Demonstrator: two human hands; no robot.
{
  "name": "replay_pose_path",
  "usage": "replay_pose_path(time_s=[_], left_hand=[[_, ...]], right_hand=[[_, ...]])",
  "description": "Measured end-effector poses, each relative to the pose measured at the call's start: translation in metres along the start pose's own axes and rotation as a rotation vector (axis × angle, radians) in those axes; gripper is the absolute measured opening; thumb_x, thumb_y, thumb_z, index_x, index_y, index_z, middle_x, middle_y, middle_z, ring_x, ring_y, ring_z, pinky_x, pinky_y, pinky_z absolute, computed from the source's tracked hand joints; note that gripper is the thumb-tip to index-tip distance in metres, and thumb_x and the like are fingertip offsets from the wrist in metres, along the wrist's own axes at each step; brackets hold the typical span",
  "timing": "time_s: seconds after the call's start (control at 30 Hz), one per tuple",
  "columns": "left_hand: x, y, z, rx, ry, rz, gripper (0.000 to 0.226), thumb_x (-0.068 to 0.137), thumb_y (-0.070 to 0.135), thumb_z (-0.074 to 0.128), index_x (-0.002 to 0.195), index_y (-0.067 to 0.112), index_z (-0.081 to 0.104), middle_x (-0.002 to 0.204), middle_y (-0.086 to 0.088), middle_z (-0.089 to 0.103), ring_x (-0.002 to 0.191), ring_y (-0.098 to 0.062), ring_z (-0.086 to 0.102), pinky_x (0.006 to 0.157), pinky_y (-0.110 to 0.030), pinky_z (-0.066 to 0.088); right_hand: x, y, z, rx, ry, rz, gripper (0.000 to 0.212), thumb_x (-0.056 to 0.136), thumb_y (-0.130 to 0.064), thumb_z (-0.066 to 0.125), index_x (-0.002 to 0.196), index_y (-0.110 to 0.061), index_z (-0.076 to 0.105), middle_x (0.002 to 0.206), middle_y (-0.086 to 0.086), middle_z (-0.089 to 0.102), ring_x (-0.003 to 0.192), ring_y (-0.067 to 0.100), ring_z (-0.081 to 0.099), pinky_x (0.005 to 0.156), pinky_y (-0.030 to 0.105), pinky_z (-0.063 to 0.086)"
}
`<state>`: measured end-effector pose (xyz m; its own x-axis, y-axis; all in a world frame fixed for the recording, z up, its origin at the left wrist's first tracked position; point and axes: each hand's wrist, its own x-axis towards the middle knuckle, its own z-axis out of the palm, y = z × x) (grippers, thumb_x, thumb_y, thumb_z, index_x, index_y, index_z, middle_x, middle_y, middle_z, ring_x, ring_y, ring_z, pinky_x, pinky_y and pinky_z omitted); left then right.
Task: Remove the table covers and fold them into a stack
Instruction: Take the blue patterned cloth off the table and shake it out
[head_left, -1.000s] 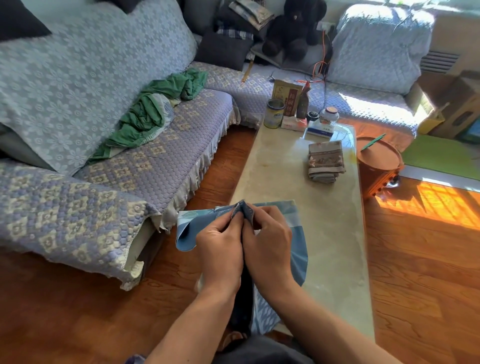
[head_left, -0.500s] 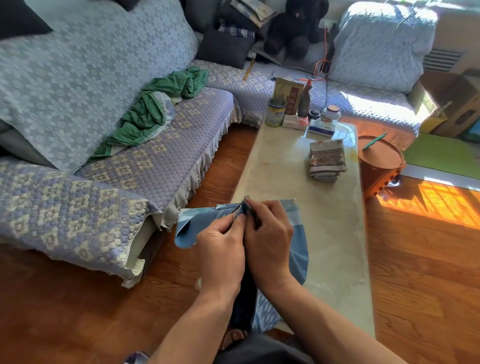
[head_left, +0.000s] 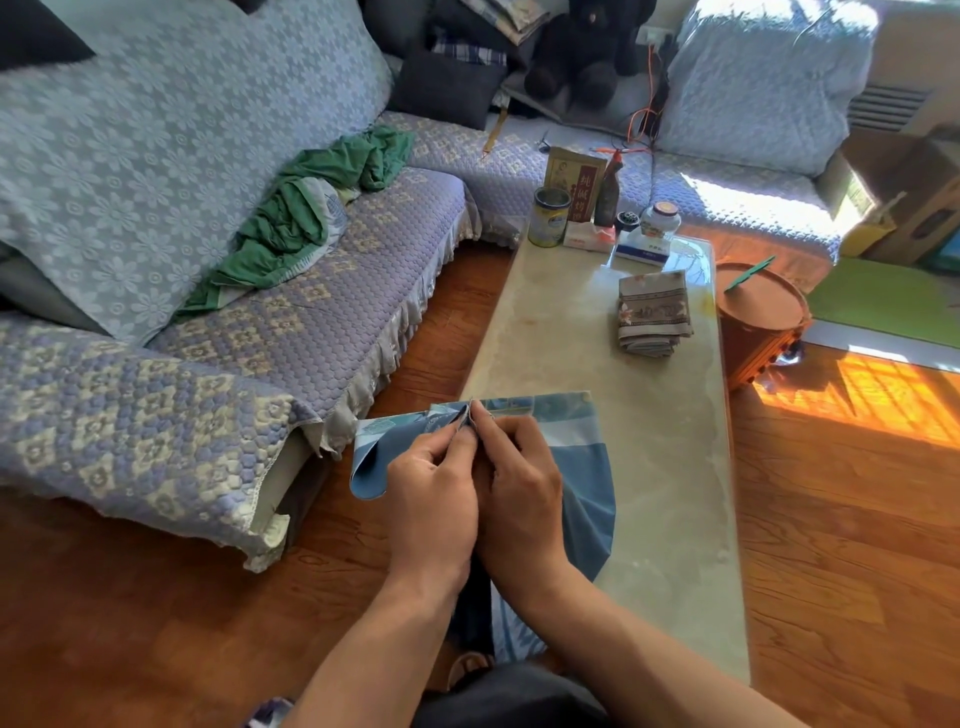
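A blue patterned table cover (head_left: 582, 467) hangs doubled over the near end of the long marble table (head_left: 670, 467). My left hand (head_left: 434, 499) and my right hand (head_left: 522, 499) are pressed side by side, and both pinch the cover's gathered top edge between fingers and thumb. A loop of the cloth bulges out to the left of my left hand. The lower part of the cover drops between my forearms and is partly hidden. A folded brown patterned cover (head_left: 653, 312) lies farther along the table on its right side.
A tin (head_left: 549, 215), a box, a bottle and a jar stand at the table's far end. A covered sofa (head_left: 218, 322) with a green cloth (head_left: 291, 228) runs along the left. A round brown stool (head_left: 761, 317) sits right of the table on wooden floor.
My hands stay together on the cover's top edge. The fingers have closed tighter on the gathered corner, and the cloth's edge has flattened slightly.
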<state>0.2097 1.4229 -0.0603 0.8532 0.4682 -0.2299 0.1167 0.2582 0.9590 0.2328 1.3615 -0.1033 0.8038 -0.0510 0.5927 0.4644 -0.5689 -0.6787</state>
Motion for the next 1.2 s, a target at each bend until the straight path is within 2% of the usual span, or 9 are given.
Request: replay_pose_path(time_s=[0.13, 0.3, 0.43, 0.6, 0.77, 0.87, 0.97, 1.07, 1.2], left_hand=[[0.000, 0.000, -0.001, 0.014, -0.060, -0.011, 0.025, 0.094, 0.005, 0.056, 0.097, 0.012, 0.079, 0.096, -0.009, 0.078, 0.101, -0.024, 0.074, 0.100, -0.047, 0.054], [0.003, -0.001, -0.003, 0.079, -0.037, 0.067, 0.019, 0.093, 0.000, 0.066, 0.096, 0.015, 0.078, 0.089, 0.000, 0.079, 0.089, -0.011, 0.074, 0.082, -0.026, 0.057], [0.018, -0.003, -0.007, 0.146, -0.008, 0.062, 0.010, 0.091, 0.011, 0.074, 0.082, 0.017, 0.074, 0.078, -0.001, 0.076, 0.076, -0.011, 0.071, 0.071, -0.027, 0.057], [0.043, -0.002, -0.001, 0.606, -0.043, 0.288, 0.024, 0.099, 0.019, 0.063, 0.077, 0.012, 0.054, 0.064, 0.006, 0.054, 0.061, -0.010, 0.050, 0.062, -0.033, 0.038], [0.050, 0.013, 0.016, 1.165, -0.122, 0.739, 0.011, 0.105, 0.016, 0.047, 0.097, 0.010, 0.050, 0.075, -0.013, 0.063, 0.067, -0.039, 0.059, 0.059, -0.037, 0.031], [0.063, 0.021, 0.029, 1.008, -0.141, 0.607, 0.011, 0.105, 0.022, 0.048, 0.096, 0.016, 0.048, 0.079, -0.005, 0.064, 0.070, -0.032, 0.063, 0.059, -0.039, 0.042], [0.075, 0.030, 0.053, 0.747, -0.083, 0.447, 0.015, 0.105, 0.026, 0.050, 0.091, 0.020, 0.048, 0.081, 0.006, 0.055, 0.070, -0.012, 0.058, 0.067, -0.036, 0.048], [0.086, 0.042, 0.080, 0.506, -0.025, 0.344, 0.019, 0.102, 0.027, 0.050, 0.084, 0.026, 0.045, 0.084, 0.002, 0.055, 0.076, -0.016, 0.059, 0.074, -0.046, 0.057], [0.088, 0.062, 0.116, 0.220, -0.033, 0.246, 0.014, 0.096, 0.031, 0.050, 0.085, 0.024, 0.045, 0.093, -0.006, 0.058, 0.095, -0.037, 0.068, 0.075, -0.055, 0.062]], right_hand=[[-0.001, 0.003, -0.002, 0.095, 0.010, 0.031, 0.033, 0.089, -0.001, 0.073, 0.121, -0.010, 0.074, 0.095, 0.001, 0.068, 0.083, 0.011, 0.066, 0.072, 0.027, 0.055], [-0.001, 0.007, -0.007, 0.230, -0.134, 0.061, 0.046, 0.086, 0.006, 0.058, 0.127, -0.011, 0.070, 0.103, -0.001, 0.069, 0.096, 0.011, 0.067, 0.083, 0.033, 0.056], [0.018, 0.016, -0.014, 0.414, -0.332, 0.367, 0.063, 0.070, 0.006, 0.043, 0.122, -0.020, 0.069, 0.096, 0.001, 0.074, 0.090, 0.013, 0.069, 0.085, 0.032, 0.057], [0.044, 0.033, -0.030, 0.790, -0.384, 0.695, 0.060, 0.071, 0.031, 0.034, 0.102, -0.007, 0.067, 0.083, 0.012, 0.068, 0.072, 0.019, 0.064, 0.069, 0.026, 0.055], [0.002, 0.084, -0.058, 0.395, -0.310, 0.870, 0.038, 0.084, 0.018, 0.044, 0.100, -0.008, 0.067, 0.079, 0.003, 0.067, 0.063, 0.010, 0.062, 0.061, 0.025, 0.053], [-0.068, 0.129, -0.063, -0.023, -0.640, 0.988, 0.037, 0.084, -0.004, 0.059, 0.118, -0.017, 0.064, 0.095, -0.004, 0.067, 0.085, 0.014, 0.066, 0.081, 0.033, 0.055], [-0.129, 0.155, -0.059, -0.075, -0.896, 1.114, 0.074, 0.073, -0.023, 0.067, 0.143, -0.009, 0.045, 0.123, 0.007, 0.063, 0.110, 0.020, 0.062, 0.094, 0.030, 0.050], [-0.160, 0.175, -0.047, -0.090, -0.873, 1.122, 0.106, 0.056, -0.046, 0.063, 0.152, -0.013, 0.034, 0.142, 0.010, 0.055, 0.127, 0.023, 0.055, 0.107, 0.035, 0.046], [-0.140, 0.152, -0.047, -0.075, -0.696, 1.117, 0.107, 0.065, -0.049, 0.063, 0.158, -0.014, 0.021, 0.155, 0.011, 0.036, 0.142, 0.027, 0.037, 0.119, 0.038, 0.031]])
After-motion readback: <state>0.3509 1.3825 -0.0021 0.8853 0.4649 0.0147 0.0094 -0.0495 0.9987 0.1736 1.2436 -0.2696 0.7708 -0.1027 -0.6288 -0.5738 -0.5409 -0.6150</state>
